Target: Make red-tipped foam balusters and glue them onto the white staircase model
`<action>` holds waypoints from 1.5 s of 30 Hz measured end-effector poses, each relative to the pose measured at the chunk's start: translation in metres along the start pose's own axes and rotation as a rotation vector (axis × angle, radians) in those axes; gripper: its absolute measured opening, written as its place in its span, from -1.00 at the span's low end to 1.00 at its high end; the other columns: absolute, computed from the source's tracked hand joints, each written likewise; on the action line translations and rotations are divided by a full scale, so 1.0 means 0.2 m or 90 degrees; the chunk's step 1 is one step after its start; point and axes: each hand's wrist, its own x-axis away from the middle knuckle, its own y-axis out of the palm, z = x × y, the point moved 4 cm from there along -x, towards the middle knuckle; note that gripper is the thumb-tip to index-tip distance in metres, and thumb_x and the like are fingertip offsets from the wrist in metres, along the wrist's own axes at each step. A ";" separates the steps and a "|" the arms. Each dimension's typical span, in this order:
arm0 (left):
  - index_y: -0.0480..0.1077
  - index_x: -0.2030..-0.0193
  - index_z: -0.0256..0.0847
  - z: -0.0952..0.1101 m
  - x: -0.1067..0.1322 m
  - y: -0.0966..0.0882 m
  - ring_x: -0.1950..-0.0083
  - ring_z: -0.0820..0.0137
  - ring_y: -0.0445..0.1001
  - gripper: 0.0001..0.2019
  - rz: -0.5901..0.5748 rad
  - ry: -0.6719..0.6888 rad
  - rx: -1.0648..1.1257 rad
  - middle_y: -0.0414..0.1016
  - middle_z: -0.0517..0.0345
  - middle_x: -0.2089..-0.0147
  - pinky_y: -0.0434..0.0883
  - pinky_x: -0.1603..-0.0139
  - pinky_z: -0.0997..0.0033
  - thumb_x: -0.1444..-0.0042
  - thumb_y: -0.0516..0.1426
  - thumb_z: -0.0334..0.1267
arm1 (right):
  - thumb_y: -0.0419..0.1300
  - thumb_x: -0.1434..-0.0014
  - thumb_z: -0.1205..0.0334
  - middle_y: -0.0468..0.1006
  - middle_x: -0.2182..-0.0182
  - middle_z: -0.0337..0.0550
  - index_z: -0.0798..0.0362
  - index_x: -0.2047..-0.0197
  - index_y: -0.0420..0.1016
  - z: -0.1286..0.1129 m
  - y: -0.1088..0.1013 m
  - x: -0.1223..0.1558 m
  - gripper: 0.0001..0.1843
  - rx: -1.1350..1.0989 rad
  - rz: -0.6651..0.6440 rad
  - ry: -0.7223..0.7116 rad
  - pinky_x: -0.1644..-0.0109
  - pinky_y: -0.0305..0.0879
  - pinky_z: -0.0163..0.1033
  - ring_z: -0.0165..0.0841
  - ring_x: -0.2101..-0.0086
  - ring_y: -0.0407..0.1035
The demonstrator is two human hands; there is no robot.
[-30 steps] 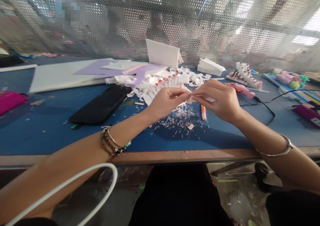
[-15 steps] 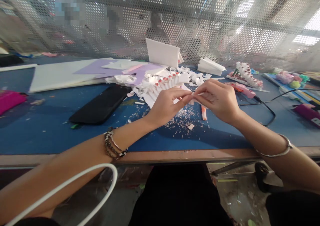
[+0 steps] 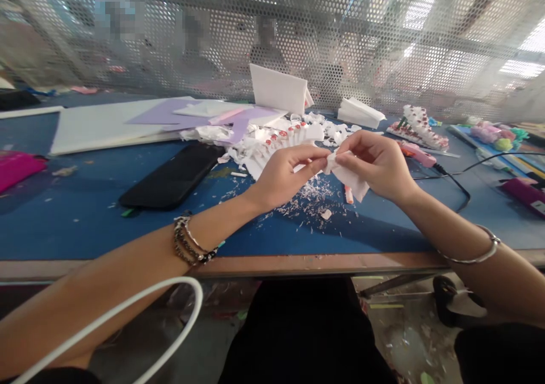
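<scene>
I have both hands nearly closed in fingertip pinches: my left hand (image 3: 286, 178) seems to grip one end of a thin white piece (image 3: 352, 182), and my right hand (image 3: 381, 165) pinches it just beside, the loose part hanging under the right fingers. The piece sits between the hands, above the counter (image 3: 76, 236) and scattered shreds (image 3: 310, 195). I judge such flimsy stuff wants light, even pressure and small finger movements, since a hard tug could tear it.

The blue-topped desk (image 3: 97, 225) is edged with a brownish strip (image 3: 319, 264) and backed by a perforated grey screen (image 3: 204, 72), through which bright patches of light (image 3: 421, 12) are seen at upper right. Below, the greyish floor (image 3: 395, 330) is littered with scraps (image 3: 386, 306).
</scene>
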 end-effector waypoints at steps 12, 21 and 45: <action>0.48 0.27 -0.22 -0.03 0.00 0.00 0.28 0.49 0.47 -0.88 0.068 -0.019 0.047 0.53 0.16 0.33 0.39 0.25 0.56 -0.05 0.14 -0.29 | 0.22 0.00 0.27 0.41 0.52 -0.28 0.15 0.44 0.38 0.02 0.05 0.03 -0.88 0.022 0.037 -0.009 0.49 0.20 -0.46 -0.58 0.50 0.26; 0.48 0.25 -0.20 0.01 0.01 -0.01 0.18 0.45 0.46 -0.86 0.061 0.062 0.008 0.54 0.14 0.23 0.39 0.20 0.51 -0.06 0.14 -0.30 | 0.23 0.01 0.22 0.37 0.58 -0.30 0.11 0.47 0.34 0.02 0.04 0.02 -0.83 -0.018 0.065 0.016 0.57 0.14 -0.43 -0.56 0.56 0.24; 0.46 0.37 -0.22 -0.10 -0.01 0.03 0.41 0.57 0.32 -0.84 -0.063 -0.147 0.299 0.38 0.24 0.47 0.28 0.33 0.54 -0.02 0.17 -0.17 | 0.14 -0.10 0.31 0.48 0.34 -0.16 0.10 0.23 0.49 -0.09 -0.01 0.03 -0.84 0.324 -0.036 -0.339 0.25 0.30 -0.34 -0.47 0.31 0.37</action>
